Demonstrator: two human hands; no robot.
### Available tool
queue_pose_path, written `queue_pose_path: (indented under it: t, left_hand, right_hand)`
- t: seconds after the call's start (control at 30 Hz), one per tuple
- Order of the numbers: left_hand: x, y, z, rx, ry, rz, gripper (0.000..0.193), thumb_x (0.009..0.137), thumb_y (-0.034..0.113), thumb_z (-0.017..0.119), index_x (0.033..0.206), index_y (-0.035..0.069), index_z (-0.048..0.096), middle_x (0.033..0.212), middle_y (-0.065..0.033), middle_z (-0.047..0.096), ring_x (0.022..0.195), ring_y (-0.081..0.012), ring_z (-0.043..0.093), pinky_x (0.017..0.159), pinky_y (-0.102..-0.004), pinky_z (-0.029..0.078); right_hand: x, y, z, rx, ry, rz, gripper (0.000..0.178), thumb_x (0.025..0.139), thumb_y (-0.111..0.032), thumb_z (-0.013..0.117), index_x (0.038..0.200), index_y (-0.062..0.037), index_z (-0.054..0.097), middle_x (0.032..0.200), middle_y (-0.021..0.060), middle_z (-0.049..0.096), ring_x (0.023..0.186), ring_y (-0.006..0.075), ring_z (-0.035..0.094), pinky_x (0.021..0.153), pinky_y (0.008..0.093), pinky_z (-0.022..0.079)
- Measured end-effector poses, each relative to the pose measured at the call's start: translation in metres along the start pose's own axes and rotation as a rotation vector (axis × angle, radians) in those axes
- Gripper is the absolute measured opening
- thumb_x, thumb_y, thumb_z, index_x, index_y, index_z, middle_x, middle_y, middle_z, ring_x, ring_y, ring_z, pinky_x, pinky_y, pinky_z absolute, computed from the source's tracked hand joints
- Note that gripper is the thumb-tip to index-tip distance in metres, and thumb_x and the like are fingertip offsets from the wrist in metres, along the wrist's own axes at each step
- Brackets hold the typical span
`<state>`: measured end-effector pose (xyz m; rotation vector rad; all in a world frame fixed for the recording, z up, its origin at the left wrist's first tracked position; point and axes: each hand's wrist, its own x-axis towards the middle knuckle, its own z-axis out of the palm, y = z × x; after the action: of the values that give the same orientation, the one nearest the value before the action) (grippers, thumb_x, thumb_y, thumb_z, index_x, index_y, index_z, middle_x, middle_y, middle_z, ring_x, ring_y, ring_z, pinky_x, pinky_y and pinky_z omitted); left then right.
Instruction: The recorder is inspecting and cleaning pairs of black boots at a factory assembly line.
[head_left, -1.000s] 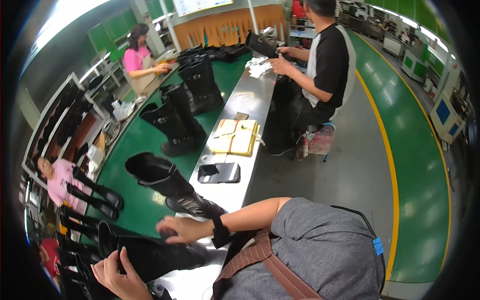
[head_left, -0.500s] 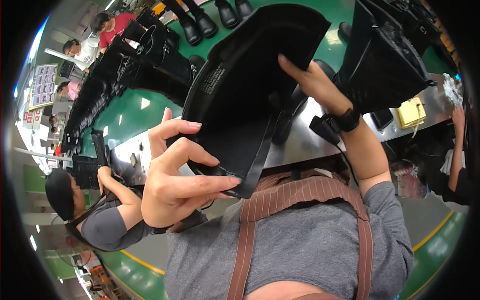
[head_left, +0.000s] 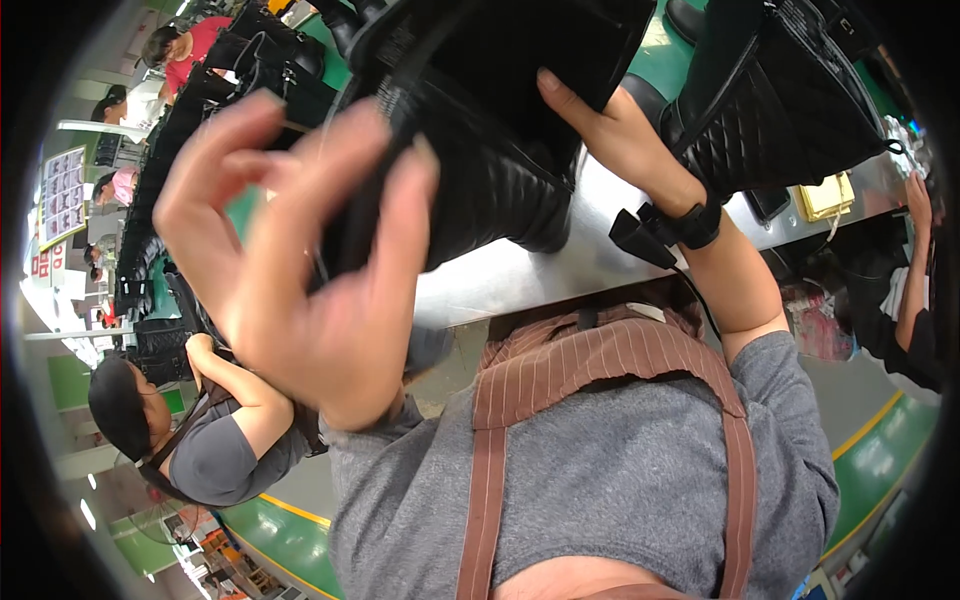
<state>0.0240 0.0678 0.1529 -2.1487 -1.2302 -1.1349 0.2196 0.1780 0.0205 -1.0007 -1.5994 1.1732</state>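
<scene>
A tall black boot (head_left: 490, 185) stands tilted in front of me, its quilted shaft and open top turned up. My right hand (head_left: 630, 145) grips the upper edge of the shaft, thumb over the dark lining and the other fingers hidden behind. My left hand (head_left: 300, 270), smeared by motion, is raised at the shaft's left side. Its fingers are spread and seem to hold nothing; whether a fingertip touches the boot I cannot tell. Another black quilted boot (head_left: 765, 125) stands just right of my right hand.
The boots are over a metal-topped bench (head_left: 465, 290) beside a green surface. At right lie a dark phone-like slab (head_left: 768, 205) and a yellow pad (head_left: 827, 198). Black boots (head_left: 265, 60) line the far left. A co-worker (head_left: 225, 430) sits at left; another person's arm (head_left: 915, 270) shows at right.
My left hand has let go of the shaft's lower edge and moved up and left, its fingers opening. The boot's shaft has tipped away from me, showing its quilted outside. My right hand keeps its grip.
</scene>
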Motion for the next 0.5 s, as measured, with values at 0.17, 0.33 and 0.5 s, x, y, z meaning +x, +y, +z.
queue_pose_path:
  t: [0.17,0.33,0.5]
  left_hand:
    - [-0.011,-0.021,0.067,-0.015,0.455,0.071,0.095,0.066,0.013,0.087,0.137,-0.002,0.026,0.14,-0.0173,0.025,0.12,-0.0287,0.037,0.091,-0.036,0.046]
    - [-0.111,0.014,0.128,-0.563,0.148,-0.454,0.123,0.059,0.027,0.092,0.144,-0.006,0.01,0.145,-0.0228,0.024,0.131,-0.0344,0.03,0.112,-0.0433,0.019]
    - [-0.181,0.013,0.172,-1.052,-0.371,-0.975,0.067,0.065,0.018,0.087,0.118,-0.004,0.052,0.112,-0.0163,0.062,0.102,-0.0247,0.06,0.089,-0.0338,0.047]
  right_hand:
    - [-0.04,0.03,-0.002,0.166,0.122,-0.189,0.057,0.085,-0.023,0.071,0.133,-0.0038,0.047,0.119,0.0098,0.058,0.109,0.0186,0.057,0.088,0.0312,0.05]
    - [-0.067,0.055,0.006,-0.046,0.181,0.159,0.031,0.08,-0.019,0.075,0.102,-0.0022,0.06,0.086,0.0041,0.064,0.076,0.0122,0.062,0.07,0.0264,0.049]
    - [-0.06,0.073,0.018,-0.046,0.192,0.067,0.021,0.083,-0.017,0.071,0.092,-0.0012,0.06,0.083,0.0067,0.063,0.074,0.0138,0.06,0.067,0.0275,0.048]
